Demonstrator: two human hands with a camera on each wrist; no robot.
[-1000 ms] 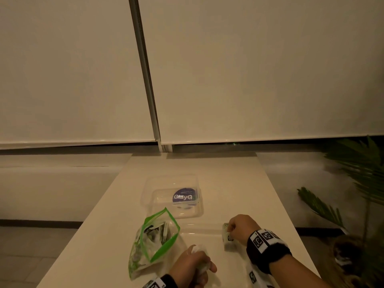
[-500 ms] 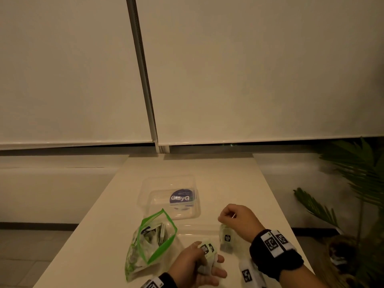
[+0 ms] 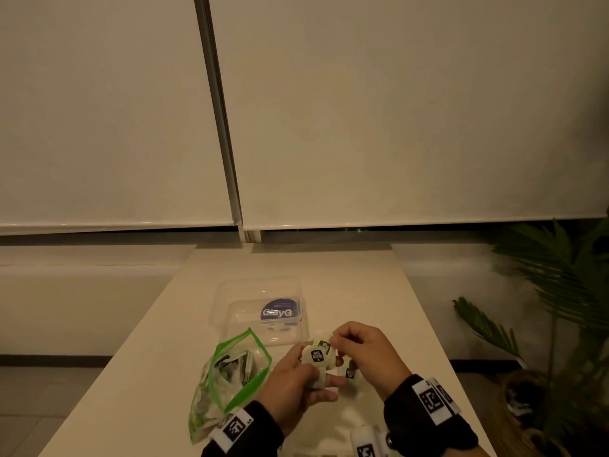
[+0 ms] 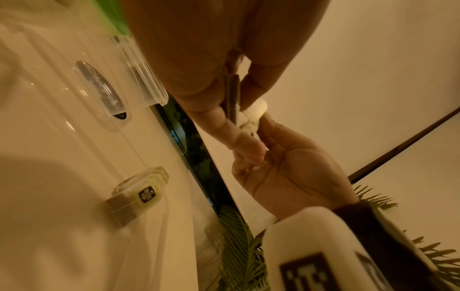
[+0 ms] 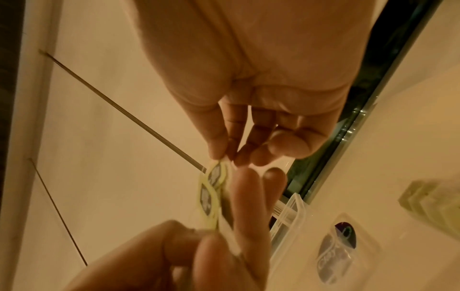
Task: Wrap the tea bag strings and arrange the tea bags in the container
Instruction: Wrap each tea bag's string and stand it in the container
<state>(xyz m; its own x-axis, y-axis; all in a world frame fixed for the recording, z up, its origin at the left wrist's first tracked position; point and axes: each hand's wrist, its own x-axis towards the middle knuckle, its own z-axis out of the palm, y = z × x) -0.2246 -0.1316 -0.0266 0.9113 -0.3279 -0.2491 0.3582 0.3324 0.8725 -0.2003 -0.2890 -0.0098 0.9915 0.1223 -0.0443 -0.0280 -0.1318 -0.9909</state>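
Note:
My left hand grips a pale green tea bag with a dark printed tag, seen edge-on in the left wrist view. My right hand pinches a second small tag just above it; the right wrist view shows this tag held between thumb and fingertip. Another tea bag lies on the table below my right hand, and shows in the left wrist view too. The clear container with a blue round label stands just beyond my hands.
An open green-edged zip bag with more tea bags lies left of my left hand. The white table is narrow, its edges close on both sides. A potted palm stands off the right edge. Window blinds hang behind.
Both hands have risen off the table and come together. My right hand let go of the tea bag on the table and now pinches a tag at the bag my left hand holds.

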